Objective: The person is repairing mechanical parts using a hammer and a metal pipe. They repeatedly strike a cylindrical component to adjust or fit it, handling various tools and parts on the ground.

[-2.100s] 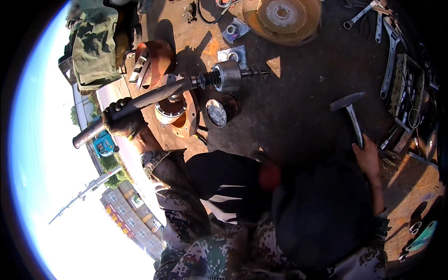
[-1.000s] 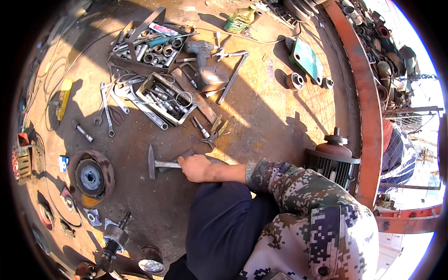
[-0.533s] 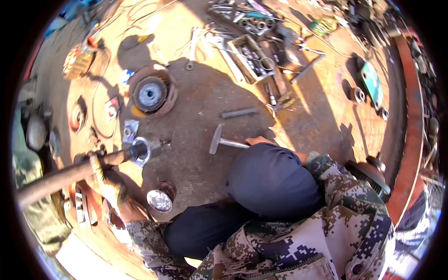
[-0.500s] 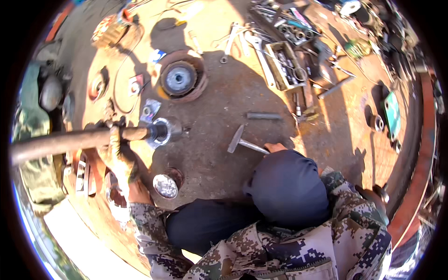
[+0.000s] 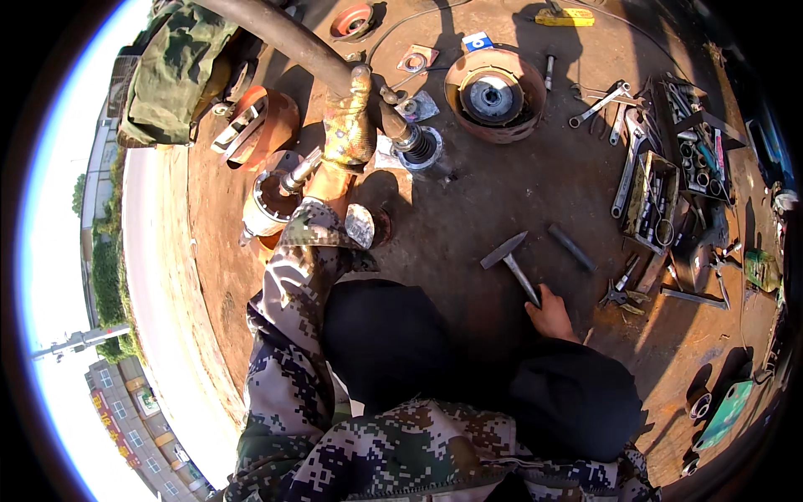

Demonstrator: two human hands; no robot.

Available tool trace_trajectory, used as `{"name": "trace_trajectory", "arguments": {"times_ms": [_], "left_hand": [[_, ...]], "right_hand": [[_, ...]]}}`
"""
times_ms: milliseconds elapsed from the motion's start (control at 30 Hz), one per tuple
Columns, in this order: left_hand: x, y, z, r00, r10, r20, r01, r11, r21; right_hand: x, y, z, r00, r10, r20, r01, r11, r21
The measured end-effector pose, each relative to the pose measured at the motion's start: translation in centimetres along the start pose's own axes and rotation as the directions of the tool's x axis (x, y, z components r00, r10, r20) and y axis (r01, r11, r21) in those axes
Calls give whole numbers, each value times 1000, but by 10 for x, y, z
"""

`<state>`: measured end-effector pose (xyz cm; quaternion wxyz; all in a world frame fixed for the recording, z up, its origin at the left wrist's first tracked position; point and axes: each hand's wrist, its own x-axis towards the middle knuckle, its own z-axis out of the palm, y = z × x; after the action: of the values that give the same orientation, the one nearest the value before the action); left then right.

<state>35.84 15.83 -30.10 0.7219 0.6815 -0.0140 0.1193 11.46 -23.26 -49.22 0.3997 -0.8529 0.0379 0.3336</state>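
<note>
My left hand [image 5: 349, 130], in a dirty patterned work glove, is closed around a thick brown shaft [image 5: 288, 38]. The shaft slants from the upper left edge down to a metal cylinder [image 5: 431, 163], where a dark ribbed section [image 5: 416, 145] enters the cylinder's mouth. My bare right hand [image 5: 551, 316] grips the handle of a hammer [image 5: 520, 274], whose head hangs low over or rests on the ground; I cannot tell which. Next to my left wrist stand a rusty housing [image 5: 269, 205] with a metal rod in it and a round can [image 5: 361, 226].
A rusty drum [image 5: 462, 96] with a round metal hub lies ahead. To the right are a short dark bar [image 5: 572, 248], a large wrench [image 5: 629, 171] and a tool box [image 5: 651, 199] full of sockets. A green cloth bundle [image 5: 177, 71] lies far left, near the ground's edge.
My view has turned, so the scene appears rotated clockwise and shifted right. The left hand stays on the shaft and the right hand on the hammer, now less hidden by my knee.
</note>
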Motion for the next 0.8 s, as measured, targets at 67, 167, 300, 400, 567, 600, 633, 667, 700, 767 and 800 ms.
{"name": "trace_trajectory", "arguments": {"times_ms": [67,167,300,400,567,600,633,667,700,767,800], "left_hand": [[4,11,5,999,-22,30,21,1000,11],[10,4,34,996,-30,83,34,998,-46],[14,9,42,997,0,76,-10,991,135],[20,-7,34,981,175,81,-193,890,413],[14,-18,32,981,167,95,-192,896,401],[16,-19,31,981,166,97,-191,898,396],[14,-18,28,981,165,99,-192,896,401],[13,-17,23,982,163,100,-190,894,407],[11,-18,24,980,167,106,-195,897,398],[5,-20,22,978,170,117,-202,905,374],[2,-22,21,979,162,121,-196,912,361]], "right_hand": [[1,-6,4,1000,-22,21,23,1000,-14],[2,5,-2,1000,-22,-2,22,999,-32],[-1,-7,-6,1000,-22,-20,21,999,-24],[-7,-9,-10,999,51,7,-50,999,-17],[-26,-11,-25,988,-57,-141,57,998,-5],[-27,-14,-32,987,-57,-152,57,998,-8],[-31,-26,-39,986,-62,-158,61,998,-8],[-33,-33,-43,984,-66,-165,66,998,-6],[-35,-32,-50,975,-98,-200,98,995,-9],[-41,-28,-67,950,-163,-268,163,986,-20],[-46,-35,-82,939,-178,-293,177,984,-29]]}}
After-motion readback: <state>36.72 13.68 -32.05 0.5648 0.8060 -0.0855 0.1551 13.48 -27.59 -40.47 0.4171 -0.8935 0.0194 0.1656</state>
